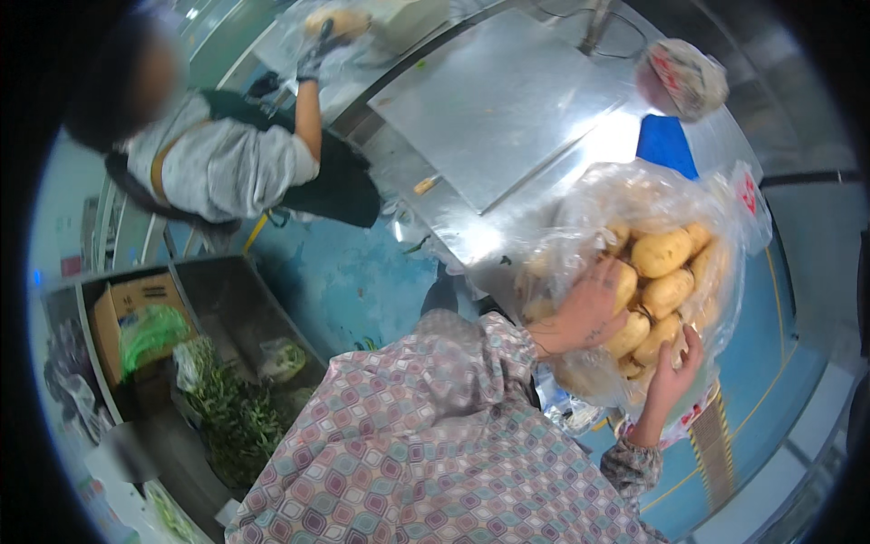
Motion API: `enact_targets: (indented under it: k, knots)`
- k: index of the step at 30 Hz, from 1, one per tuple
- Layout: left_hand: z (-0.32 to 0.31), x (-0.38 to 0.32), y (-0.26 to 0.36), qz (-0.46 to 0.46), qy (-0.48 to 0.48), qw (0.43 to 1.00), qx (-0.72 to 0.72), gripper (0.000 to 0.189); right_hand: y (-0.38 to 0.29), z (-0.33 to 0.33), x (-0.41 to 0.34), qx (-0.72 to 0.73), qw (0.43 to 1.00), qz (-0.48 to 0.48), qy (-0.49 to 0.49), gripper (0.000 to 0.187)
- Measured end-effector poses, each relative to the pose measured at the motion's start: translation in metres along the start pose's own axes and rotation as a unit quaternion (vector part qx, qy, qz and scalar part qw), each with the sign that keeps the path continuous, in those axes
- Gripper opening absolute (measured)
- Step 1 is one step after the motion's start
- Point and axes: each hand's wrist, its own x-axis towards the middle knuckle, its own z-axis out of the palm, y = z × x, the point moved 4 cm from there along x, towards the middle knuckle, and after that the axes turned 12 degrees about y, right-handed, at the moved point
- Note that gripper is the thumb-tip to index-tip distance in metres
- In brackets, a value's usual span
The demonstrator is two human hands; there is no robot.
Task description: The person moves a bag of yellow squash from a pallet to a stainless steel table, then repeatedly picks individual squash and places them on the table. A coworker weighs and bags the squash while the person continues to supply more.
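Observation:
A large clear plastic bag [639,187] at the right holds several pale yellow, rounded root vegetables [660,253], which look like lotus roots with dark joints. My left hand [590,307] reaches in from the left, its fingers and thumb around one of these roots [624,285]. At the near side of the bag, my right hand [673,370] has its fingers apart and bent, close against a root and the plastic; whether it touches them is unclear. Crumpled plastic hides the lower part of the bag's load.
Beyond the bag lies a steel worktable [503,102] with a blue item [666,146] and a wrapped bundle [683,78]. A gloved co-worker [231,163] handles a bagged item at upper left. Bins [224,306] at lower left hold leafy greens [234,415] and a cardboard box [153,292].

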Motion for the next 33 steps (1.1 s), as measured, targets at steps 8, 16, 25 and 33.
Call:
enact_targets:
  k: [8,16,25,33]
  knots:
    - [-0.036,-0.026,-0.021,0.111,-0.011,0.987,-0.113,0.090,-0.062,0.044,-0.002,-0.094,0.991,0.071,-0.059,0.045]
    - [-0.040,-0.013,-0.042,0.106,-0.098,0.964,-0.224,0.057,-0.082,0.067,-0.032,-0.375,0.923,-0.082,-0.023,0.072]
    - [-0.039,-0.015,-0.038,0.076,-0.175,0.969,-0.158,0.048,0.008,0.031,-0.026,0.004,0.943,0.331,-0.026,0.098]
    - [-0.003,0.024,-0.031,0.020,-0.107,0.974,-0.201,0.052,0.019,0.040,-0.032,0.116,0.962,0.240,0.066,0.073]
